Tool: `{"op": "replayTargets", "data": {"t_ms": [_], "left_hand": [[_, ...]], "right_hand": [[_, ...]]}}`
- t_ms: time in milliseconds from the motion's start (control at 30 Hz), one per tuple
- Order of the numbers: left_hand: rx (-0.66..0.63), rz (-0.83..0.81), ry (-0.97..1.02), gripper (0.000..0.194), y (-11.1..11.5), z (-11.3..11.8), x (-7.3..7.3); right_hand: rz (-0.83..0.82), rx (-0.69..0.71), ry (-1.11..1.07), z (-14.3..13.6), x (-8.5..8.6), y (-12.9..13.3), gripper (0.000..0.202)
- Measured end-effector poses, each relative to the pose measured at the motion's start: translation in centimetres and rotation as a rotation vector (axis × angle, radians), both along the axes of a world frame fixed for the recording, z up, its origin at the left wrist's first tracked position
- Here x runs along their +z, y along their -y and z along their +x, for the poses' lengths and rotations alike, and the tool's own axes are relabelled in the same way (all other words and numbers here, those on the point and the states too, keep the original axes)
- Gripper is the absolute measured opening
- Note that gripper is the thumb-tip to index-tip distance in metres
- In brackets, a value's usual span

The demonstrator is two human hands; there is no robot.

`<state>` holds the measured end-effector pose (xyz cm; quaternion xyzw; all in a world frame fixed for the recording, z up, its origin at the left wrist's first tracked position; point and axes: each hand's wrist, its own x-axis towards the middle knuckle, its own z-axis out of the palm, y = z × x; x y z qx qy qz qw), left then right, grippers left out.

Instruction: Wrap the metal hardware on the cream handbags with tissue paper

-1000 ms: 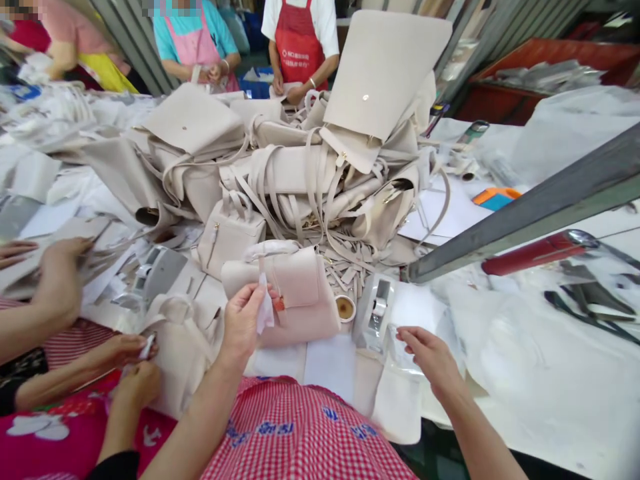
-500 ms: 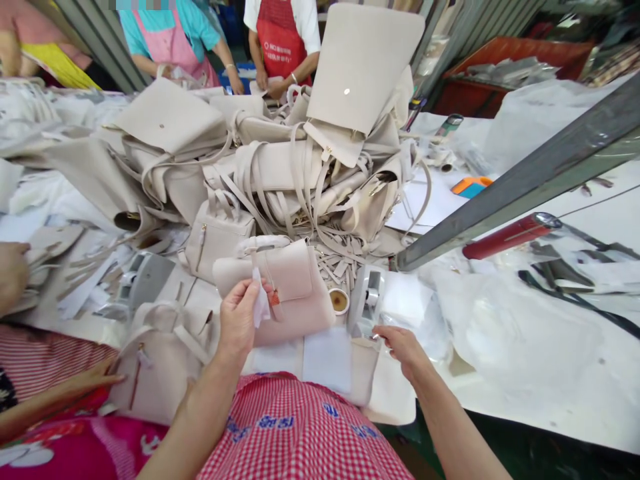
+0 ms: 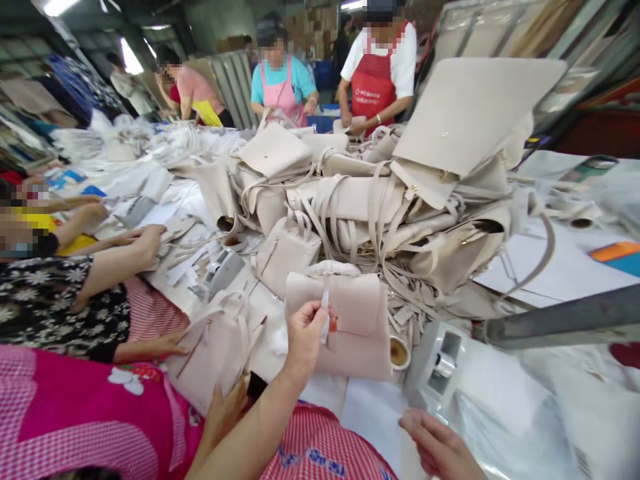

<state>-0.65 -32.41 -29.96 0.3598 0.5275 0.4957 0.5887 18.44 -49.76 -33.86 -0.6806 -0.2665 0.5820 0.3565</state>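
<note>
A pale pink handbag (image 3: 350,353) with a flap and a wrapped top handle lies in front of me. My left hand (image 3: 306,330) pinches a thin white strip (image 3: 325,308) against the bag's front, beside a small orange-red piece (image 3: 333,319). At the lower right, my right hand (image 3: 437,440) is near the grey tape dispenser (image 3: 435,367), apart from it, with its fingers bent together; whatever they may hold is too small to make out. A round cup (image 3: 399,351) with brownish contents stands between bag and dispenser.
Beige bags and straps (image 3: 350,200) are heaped behind. A co-worker on the left holds a pink backpack (image 3: 213,353), close to my left forearm. A second dispenser (image 3: 223,270) stands left. A metal bar (image 3: 565,313) crosses the right side. Two people work across the table.
The view has swung up and left, showing more of the room. My right hand has come away from the tape dispenser towards me. My left hand stays at the bag with the white strip.
</note>
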Motion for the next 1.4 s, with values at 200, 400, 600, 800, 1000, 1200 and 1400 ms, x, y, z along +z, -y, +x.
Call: {"op": "replayTargets", "data": {"t_ms": [200, 400, 600, 800, 1000, 1200, 1400], "left_hand": [[0.052, 0.065, -0.082, 0.01, 1.1, 0.4, -0.3], [0.078, 0.15, -0.221, 0.012, 2.0, 0.6, 0.2], [0.022, 0.222, -0.329, 0.02, 2.6, 0.4, 0.6], [0.001, 0.196, -0.421, 0.041, 3.7, -0.6, 1.3], [-0.031, 0.178, -0.295, 0.015, 3.2, -1.0, 2.0], [0.006, -0.163, 0.056, 0.015, 2.7, -1.6, 3.3], [0.072, -0.096, -0.026, 0.013, 3.3, -1.4, 2.8]], "right_hand": [[0.272, 0.34, -0.106, -4.2, 10.7, -11.7, 0.033], [0.378, 0.496, 0.064, -6.1, 9.0, -17.4, 0.027], [0.336, 0.574, 0.374, -6.2, 7.8, -18.2, 0.033], [0.295, 0.611, 0.428, -6.3, 8.7, -18.3, 0.036], [0.29, 0.605, 0.327, -6.0, 8.4, -18.2, 0.036], [0.273, 0.508, -0.023, -5.8, 8.4, -17.4, 0.036], [0.264, 0.297, -0.239, -6.8, 6.8, -16.8, 0.03]]}}
